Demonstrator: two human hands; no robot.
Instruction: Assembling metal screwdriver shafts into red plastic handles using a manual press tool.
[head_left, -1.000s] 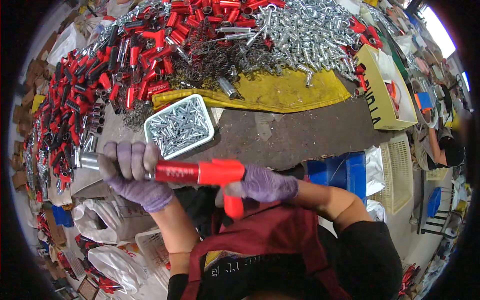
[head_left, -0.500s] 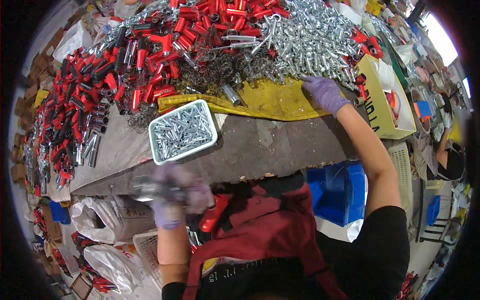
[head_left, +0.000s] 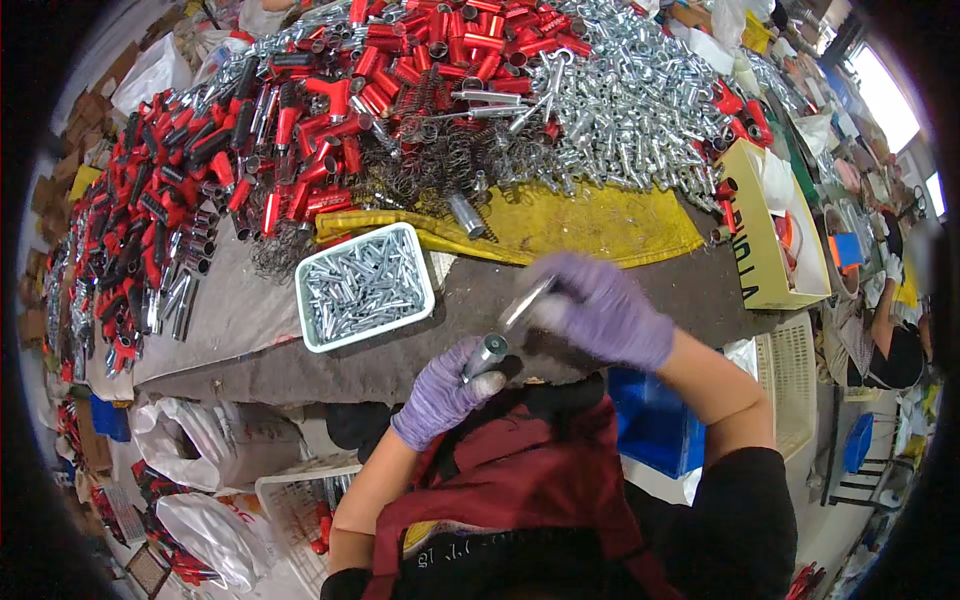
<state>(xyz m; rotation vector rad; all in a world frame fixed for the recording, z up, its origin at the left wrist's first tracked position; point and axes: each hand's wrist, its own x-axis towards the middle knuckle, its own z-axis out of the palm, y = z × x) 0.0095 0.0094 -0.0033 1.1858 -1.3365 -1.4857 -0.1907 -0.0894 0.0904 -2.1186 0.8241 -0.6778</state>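
Observation:
Over the front edge of the bench, my left hand [head_left: 440, 396], in a purple glove, is closed round a short shiny metal tube [head_left: 488, 353] with its round end facing up. Just right of it, my right hand [head_left: 605, 312], also gloved and blurred, pinches a slim silver metal piece [head_left: 527, 302]. That piece slants down toward the tube's upper end; I cannot tell whether they touch. Left of the hands stands a pale tray [head_left: 429, 308] of small silver pins [head_left: 360, 285]. Behind lie a yellow cloth [head_left: 590, 228] and a heap of silver eyelet-ended fittings [head_left: 630, 120].
Red tubes [head_left: 480, 42], dark coil springs [head_left: 420, 150] and red-and-black handles [head_left: 150, 200] are piled along the back and left. A yellow box [head_left: 755, 225] stands at right. Below the bench are a blue bin [head_left: 655, 425], a cream basket [head_left: 790, 380] and white sacks [head_left: 215, 440].
My right hand has come back from the silver fittings toward my body with a metal piece. My left hand has moved right from beside the tray, with the tube now steady and upright in it.

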